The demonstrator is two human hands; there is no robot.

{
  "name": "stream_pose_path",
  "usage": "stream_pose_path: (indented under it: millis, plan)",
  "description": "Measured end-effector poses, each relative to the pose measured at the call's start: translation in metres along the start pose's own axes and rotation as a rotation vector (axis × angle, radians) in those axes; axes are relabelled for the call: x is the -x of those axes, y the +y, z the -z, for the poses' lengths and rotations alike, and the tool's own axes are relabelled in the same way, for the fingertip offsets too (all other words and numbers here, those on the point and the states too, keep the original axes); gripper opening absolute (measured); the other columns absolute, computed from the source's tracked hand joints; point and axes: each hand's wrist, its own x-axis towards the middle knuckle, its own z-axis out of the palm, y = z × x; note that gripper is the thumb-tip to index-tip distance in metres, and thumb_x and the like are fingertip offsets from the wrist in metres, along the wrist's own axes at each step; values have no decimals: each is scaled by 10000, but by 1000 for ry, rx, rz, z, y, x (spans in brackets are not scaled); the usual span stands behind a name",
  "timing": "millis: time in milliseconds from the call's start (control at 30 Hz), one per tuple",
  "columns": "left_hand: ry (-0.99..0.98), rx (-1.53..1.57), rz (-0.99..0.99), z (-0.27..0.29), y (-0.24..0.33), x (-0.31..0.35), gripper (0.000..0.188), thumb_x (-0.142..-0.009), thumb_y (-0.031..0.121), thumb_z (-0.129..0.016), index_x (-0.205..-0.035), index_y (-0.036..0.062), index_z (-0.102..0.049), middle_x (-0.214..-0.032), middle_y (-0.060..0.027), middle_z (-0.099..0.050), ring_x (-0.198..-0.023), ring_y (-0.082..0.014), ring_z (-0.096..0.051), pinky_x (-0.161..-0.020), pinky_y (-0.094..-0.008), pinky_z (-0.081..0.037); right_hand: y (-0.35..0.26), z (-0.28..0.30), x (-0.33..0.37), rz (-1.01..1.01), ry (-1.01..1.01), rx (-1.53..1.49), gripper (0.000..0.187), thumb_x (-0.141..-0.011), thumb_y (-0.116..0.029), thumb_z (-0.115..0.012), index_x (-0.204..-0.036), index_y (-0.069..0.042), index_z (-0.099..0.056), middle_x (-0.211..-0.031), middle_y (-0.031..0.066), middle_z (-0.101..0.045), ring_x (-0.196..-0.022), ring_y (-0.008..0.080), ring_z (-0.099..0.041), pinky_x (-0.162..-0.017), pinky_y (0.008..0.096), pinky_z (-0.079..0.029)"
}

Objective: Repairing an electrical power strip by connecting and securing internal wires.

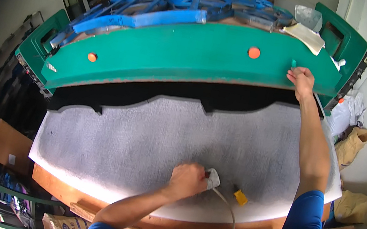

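Low in the middle, my left hand [189,180] is wrapped round a white handheld piece [213,178] with a pale cord [231,211] running from it. The piece's exact kind is partly hidden by the fingers. My right arm reaches far forward, and my right hand [301,80] pinches at a small green piece [293,64] in front of the green panel [180,48]. Beneath my hands spreads a grey, rough-textured sheet [139,141] with pale edges. A small yellow tool [240,197] with a dark tip lies on it, right of the white piece.
Blue metal frames [163,8] lie piled on top of the green machine. Two orange round buttons [253,53] sit on its front, and a black band [168,87] runs below. Brown sacks [352,146] stand at right. A wooden edge [164,224] borders the near side.
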Motion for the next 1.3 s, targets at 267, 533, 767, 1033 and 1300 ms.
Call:
stream_pose_path:
  millis: [267, 533, 767, 1033, 1300]
  plan:
    - [-94, 429, -15, 18, -37, -4, 165, -867, 150, -715, -964, 18, -728, -879, -102, -718, -792, -172, -672, -730, -311, -536, -23, -30, 243, -50, -740, 103, 96, -902, 22, -659, -957, -32, -602, -844, 34, -658, -737, 107, -642, -669, 266, -558]
    - [-231, 1163, -68, 32, -29, 15, 352, -906, 172, -743, -1163, -46, -641, -1015, -103, -688, -965, -116, -639, -793, -257, -547, -18, -26, 358, 396, -848, 374, 125, -854, 61, -660, -959, -6, -646, -863, 75, -666, -762, 134, -657, -674, 282, -535]
    - [-197, 904, -39, 22, -42, 15, 89, -927, 69, -685, -958, -14, -676, -835, -36, -689, -765, -78, -628, -658, -237, -519, 8, -31, 383, -330, -753, 110, 84, -899, -11, -696, -978, -18, -666, -888, 27, -685, -737, 80, -646, -628, 233, -553]
    - [-165, 823, -32, 13, -50, 7, 116, -914, 98, -696, -923, -15, -668, -815, -36, -679, -741, -79, -616, -655, -250, -519, 5, -36, 392, -494, -633, 218, 90, -911, -31, -688, -991, -1, -662, -866, 67, -687, -687, 106, -659, -572, 245, -564]
    - [-163, 722, -80, 10, -57, -1, 97, -909, 82, -692, -952, -4, -677, -825, -30, -676, -729, -70, -606, -649, -245, -513, 8, -35, 394, -476, -598, 288, 94, -911, -34, -682, -999, -8, -661, -866, 61, -685, -667, 104, -651, -562, 246, -562]
